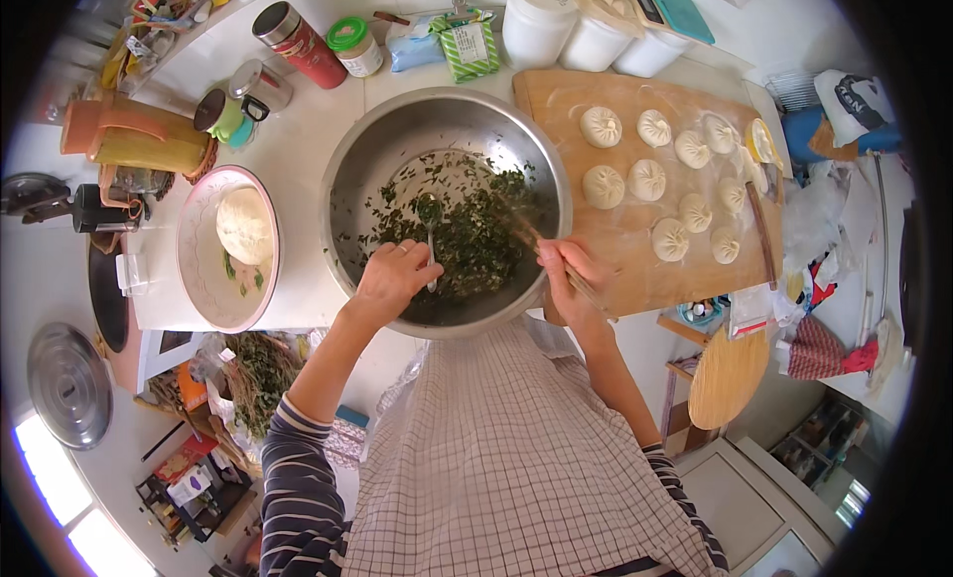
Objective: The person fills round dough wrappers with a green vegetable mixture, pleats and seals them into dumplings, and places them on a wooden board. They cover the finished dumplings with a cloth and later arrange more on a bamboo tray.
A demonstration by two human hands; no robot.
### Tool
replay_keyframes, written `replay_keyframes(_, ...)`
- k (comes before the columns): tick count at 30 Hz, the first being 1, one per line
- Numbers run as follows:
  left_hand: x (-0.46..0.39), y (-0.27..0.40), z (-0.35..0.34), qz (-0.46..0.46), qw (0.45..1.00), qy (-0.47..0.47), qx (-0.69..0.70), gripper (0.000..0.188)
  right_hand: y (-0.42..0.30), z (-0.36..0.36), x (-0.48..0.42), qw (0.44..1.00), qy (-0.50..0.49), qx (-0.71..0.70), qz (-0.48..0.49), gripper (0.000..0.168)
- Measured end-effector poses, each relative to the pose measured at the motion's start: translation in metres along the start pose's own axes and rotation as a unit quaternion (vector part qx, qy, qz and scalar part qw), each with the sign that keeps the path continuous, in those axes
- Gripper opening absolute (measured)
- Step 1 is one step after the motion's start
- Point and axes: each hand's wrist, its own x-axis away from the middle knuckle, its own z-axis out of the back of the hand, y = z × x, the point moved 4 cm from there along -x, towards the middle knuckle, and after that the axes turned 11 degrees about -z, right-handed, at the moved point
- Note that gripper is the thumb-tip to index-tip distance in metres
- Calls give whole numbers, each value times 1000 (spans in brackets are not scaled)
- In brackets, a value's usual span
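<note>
A wide stainless steel basin (372, 141) stands in front of me, with chopped dark green leaves (476, 242) spread over its bottom. Over the basin's near left side, my left hand (394, 279) has its thumb and fingers on the handle of a metal spoon (431, 238). The spoon's bowl rests among the greens. At the right rim, my right hand (569, 275) grips wooden chopsticks (581, 283). Their tips reach into the greens and are blurred.
On the right, a floured wooden board (551, 100) bears several pleated buns (604, 187) and a rolling pin (761, 231). A pink-rimmed bowl (195, 257) at left holds a dough ball (246, 225). Behind stand a red thermos (301, 47), a green-lidded jar (356, 48) and white tubs (537, 26).
</note>
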Motion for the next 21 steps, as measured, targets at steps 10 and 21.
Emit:
replay_keyframes(10,6,-9,4,3,985,146,98,16,-16,-58,-21,991,-4,-132,-22,19)
replay_keyframes(21,73,-35,21,128,917,287,247,16,-21,-115,8,996,75,38,-5,21)
